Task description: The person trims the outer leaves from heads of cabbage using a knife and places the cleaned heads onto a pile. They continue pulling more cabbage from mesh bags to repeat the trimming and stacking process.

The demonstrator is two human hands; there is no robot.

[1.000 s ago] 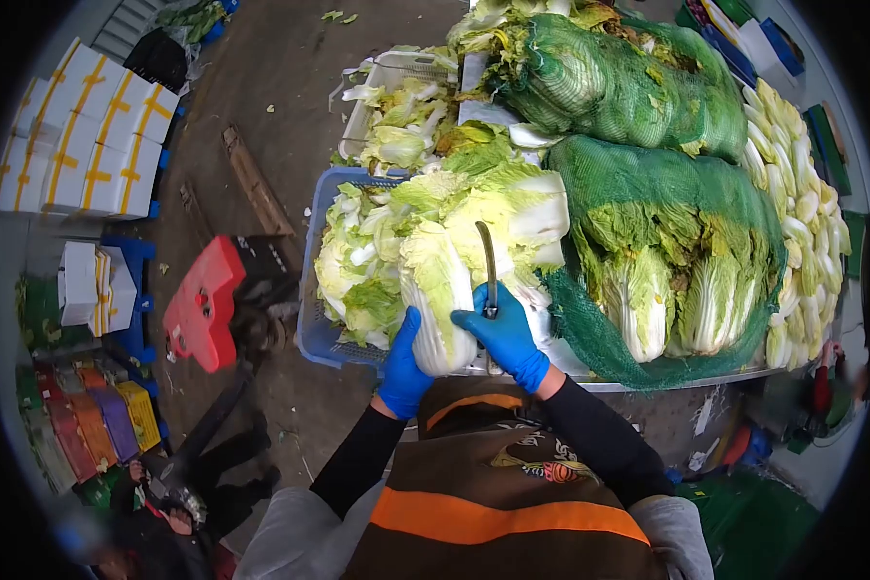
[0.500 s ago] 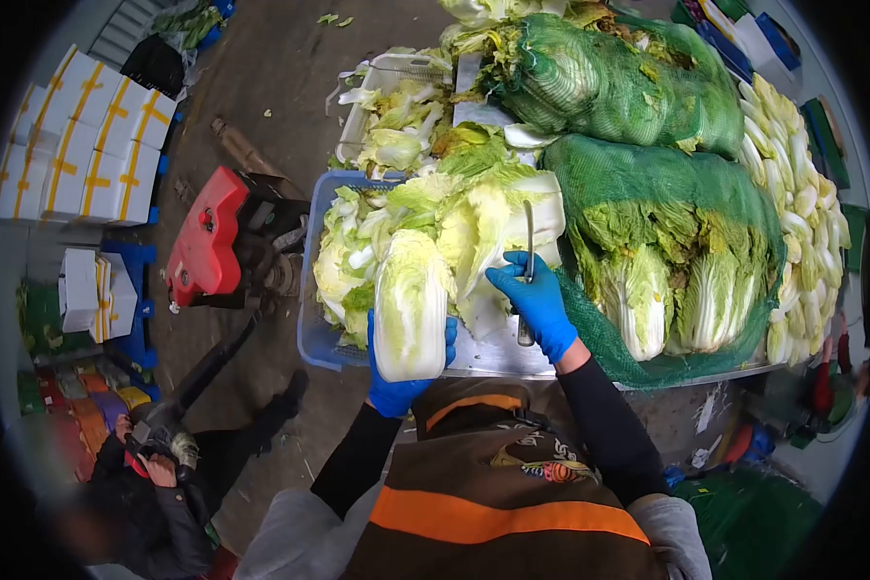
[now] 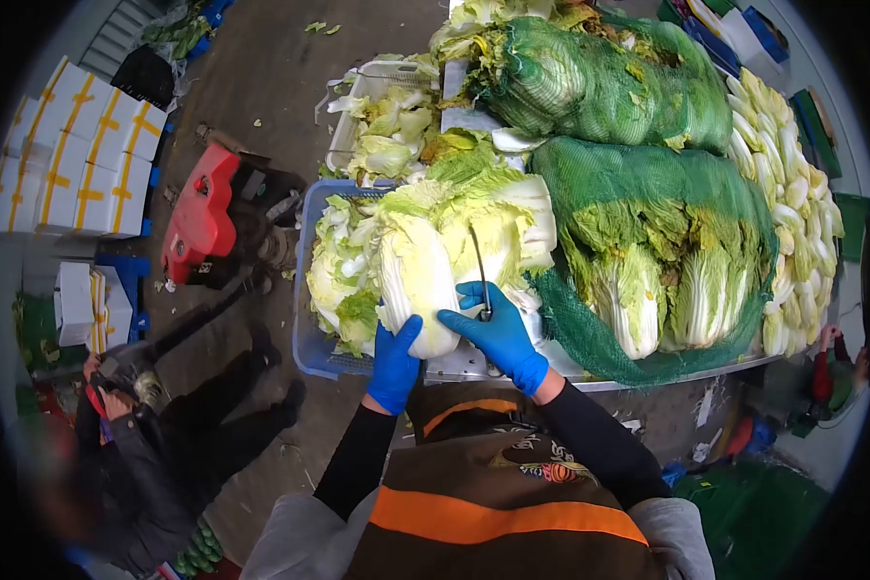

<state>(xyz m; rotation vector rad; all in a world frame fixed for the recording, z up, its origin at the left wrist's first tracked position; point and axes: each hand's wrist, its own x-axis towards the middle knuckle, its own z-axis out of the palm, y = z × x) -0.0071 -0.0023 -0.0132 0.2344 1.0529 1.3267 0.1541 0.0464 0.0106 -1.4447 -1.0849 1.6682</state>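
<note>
My left hand (image 3: 394,365), in a blue glove, grips the lower left side of a trimmed napa cabbage (image 3: 418,275). The cabbage is tilted, its base toward me. In my right hand (image 3: 503,338), also gloved in blue, is a knife (image 3: 479,253) with a thin, curved blade pointing away from me. My right thumb touches the cabbage near its base, and the knife's handle is mostly hidden by the hand. Beyond the held cabbage are loose cabbage leaves (image 3: 498,217). Leaves and trimmings also fill the blue crate (image 3: 311,333) to the left.
Green net sacks of napa cabbages (image 3: 652,174) lie on the metal table (image 3: 580,372) at right, with stacked trimmed cabbages (image 3: 788,208) beyond. A white basket (image 3: 343,135) holds leaves. At left are a red machine (image 3: 201,213), white boxes (image 3: 82,155) and a person (image 3: 145,454).
My right hand has moved left and toward me, bringing the knife along, and now touches the cabbage. The cabbage has tilted, and my left hand has shifted at its base. The person at left has moved.
</note>
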